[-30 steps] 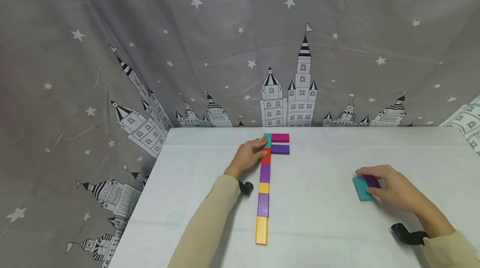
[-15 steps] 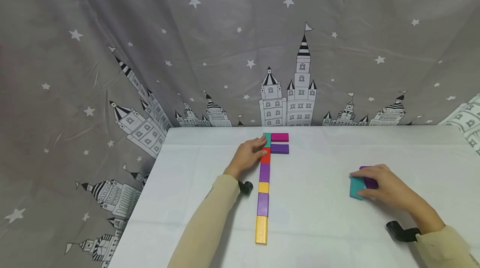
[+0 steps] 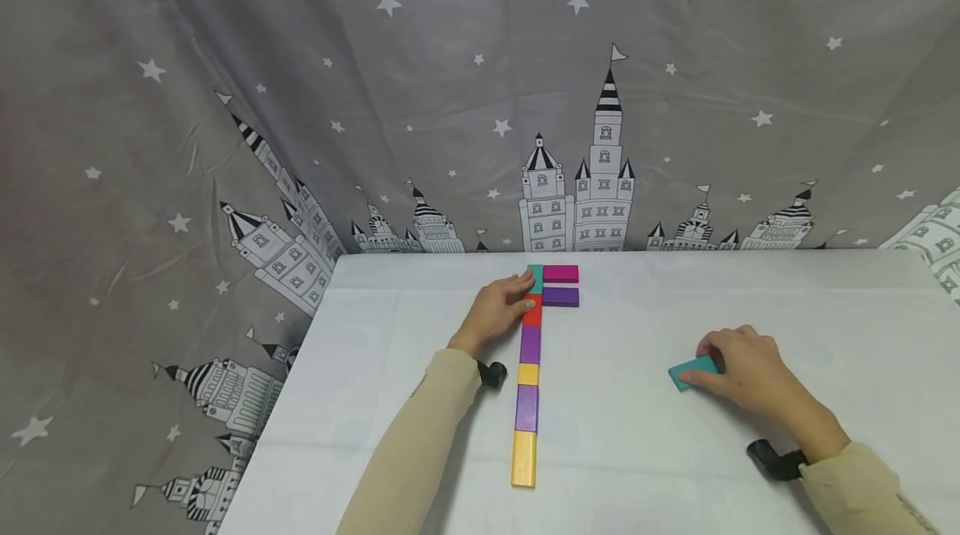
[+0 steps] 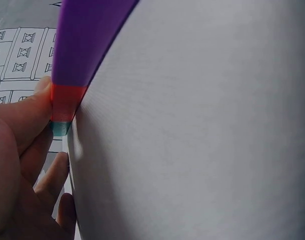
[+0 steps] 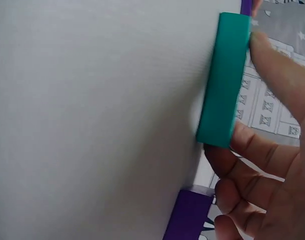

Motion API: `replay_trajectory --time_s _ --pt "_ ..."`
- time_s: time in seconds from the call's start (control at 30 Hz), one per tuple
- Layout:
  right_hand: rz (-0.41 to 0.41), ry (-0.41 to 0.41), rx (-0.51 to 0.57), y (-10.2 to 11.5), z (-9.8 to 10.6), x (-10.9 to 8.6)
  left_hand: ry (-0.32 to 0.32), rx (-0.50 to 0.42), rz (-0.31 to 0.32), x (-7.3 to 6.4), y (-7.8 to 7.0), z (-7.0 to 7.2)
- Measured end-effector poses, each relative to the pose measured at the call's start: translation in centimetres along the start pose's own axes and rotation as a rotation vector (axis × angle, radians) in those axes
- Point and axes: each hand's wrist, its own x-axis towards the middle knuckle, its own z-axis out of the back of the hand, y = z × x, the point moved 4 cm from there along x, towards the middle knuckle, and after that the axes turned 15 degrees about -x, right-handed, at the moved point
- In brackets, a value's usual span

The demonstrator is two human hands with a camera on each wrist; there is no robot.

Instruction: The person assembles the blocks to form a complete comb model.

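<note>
In the head view, my right hand [image 3: 750, 368] pinches a teal block [image 3: 693, 370] between thumb and fingers, the block turned at an angle. The right wrist view shows the thumb at one end of the teal block [image 5: 225, 80] and fingers at the other. Close to the lower fingers there is a purple block [image 5: 187, 217], hidden in the head view. My left hand [image 3: 491, 314] rests against the far end of a block row, fingertips at its teal block [image 3: 536, 278] and thumb on its red block [image 3: 532, 312].
Nearer along the row lie a purple block [image 3: 530, 345], a small yellow block [image 3: 528, 374], another purple block [image 3: 527, 408] and a longer yellow block [image 3: 523, 460]. A magenta block [image 3: 561, 273] and a violet block [image 3: 561, 297] extend rightward from its far end. Behind the white table [image 3: 615, 435] hangs a grey curtain [image 3: 450, 102].
My right hand has moved left with the teal block, which has turned. The purple block beside it has gone from sight in the head view. My left hand stays in place.
</note>
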Motion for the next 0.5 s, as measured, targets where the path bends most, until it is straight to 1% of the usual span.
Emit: replay_trajectory --time_s 0.1,0.2,0.33,0.5 --pt "-0.002 0.002 0.021 -0.3 0.2 -0.3 0.004 -0.004 0.0 0.0 0.0 0.0" --pt "0.013 -0.002 0.057 -0.8 0.5 -0.7 0.005 -0.004 -0.007 0.0 0.0 0.0" --pt "0.07 0.002 0.095 -1.3 0.6 -1.0 0.0 0.005 -0.026 0.0 0.0 0.0" --pt "0.13 0.023 0.113 -1.5 0.3 -1.0 0.003 0.001 -0.022 0.0 0.0 0.1"
